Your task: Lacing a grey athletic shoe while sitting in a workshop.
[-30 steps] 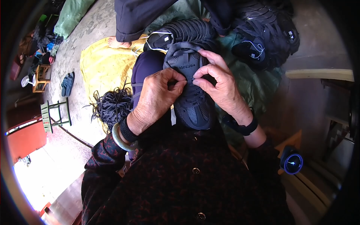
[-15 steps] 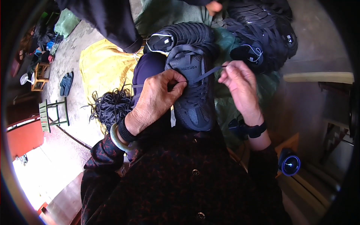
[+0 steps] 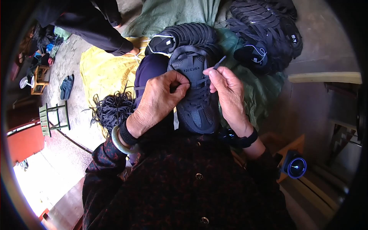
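Observation:
A dark grey sneaker [image 3: 197, 115] rests on my lap with its toe toward me, its laces [image 3: 199, 94] crossing the lower tongue. My left hand [image 3: 157, 97] is closed in a pinch at the sneaker's left eyelet edge; the exact spot between its fingertips is hidden. A strip of lace shows to the left, from behind this hand. Over the sneaker's right side, my right hand [image 3: 230, 92] pinches a dark shoelace [image 3: 219, 62] near its end, and the tip sticks up past the fingers.
A tangled bundle of black laces [image 3: 113, 109] lies at my left, by a yellow sheet [image 3: 92, 65]. Beyond the sneaker sits a tied bundle of dark shoes [image 3: 191, 34]; more bundled shoes [image 3: 264, 34] lie far right. Another person's dark-clothed leg [image 3: 92, 28] stands far left. A green stool [image 3: 55, 118] is left.
My right hand has come left and closer to the sneaker, and the lace end now points up from its fingers. My left hand stays put. The other person has shifted at the far left.

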Demonstrator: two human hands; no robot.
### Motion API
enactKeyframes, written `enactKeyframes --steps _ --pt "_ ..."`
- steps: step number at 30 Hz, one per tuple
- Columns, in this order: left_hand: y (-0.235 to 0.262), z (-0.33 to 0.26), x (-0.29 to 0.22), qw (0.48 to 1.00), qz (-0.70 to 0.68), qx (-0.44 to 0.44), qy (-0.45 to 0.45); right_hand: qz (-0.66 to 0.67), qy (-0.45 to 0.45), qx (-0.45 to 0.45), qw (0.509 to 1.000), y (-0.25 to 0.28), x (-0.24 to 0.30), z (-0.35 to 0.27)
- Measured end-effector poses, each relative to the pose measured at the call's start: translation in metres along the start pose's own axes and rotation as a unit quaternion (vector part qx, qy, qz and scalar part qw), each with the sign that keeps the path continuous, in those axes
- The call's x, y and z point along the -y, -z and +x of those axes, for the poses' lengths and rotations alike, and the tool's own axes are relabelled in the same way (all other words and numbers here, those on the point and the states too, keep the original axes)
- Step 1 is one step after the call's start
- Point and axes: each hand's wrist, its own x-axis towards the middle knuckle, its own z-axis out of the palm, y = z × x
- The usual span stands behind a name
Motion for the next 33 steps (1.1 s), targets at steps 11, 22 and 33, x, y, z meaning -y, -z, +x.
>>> enactKeyframes --steps 11,22,33 --pt "0.023 -0.015 -0.004 0.998 0.049 0.038 -0.033 0.105 0.074 -0.130 0.983 0.158 0.036 0.040" --pt "0.032 -0.011 0.012 0.976 0.075 -0.047 -0.201 -0.029 0.148 -0.254 0.955 0.539 0.086 0.015" --pt "0.038 -0.008 0.017 0.989 0.114 0.033 -0.093 -0.431 0.182 -0.096 0.879 0.439 0.038 0.030"
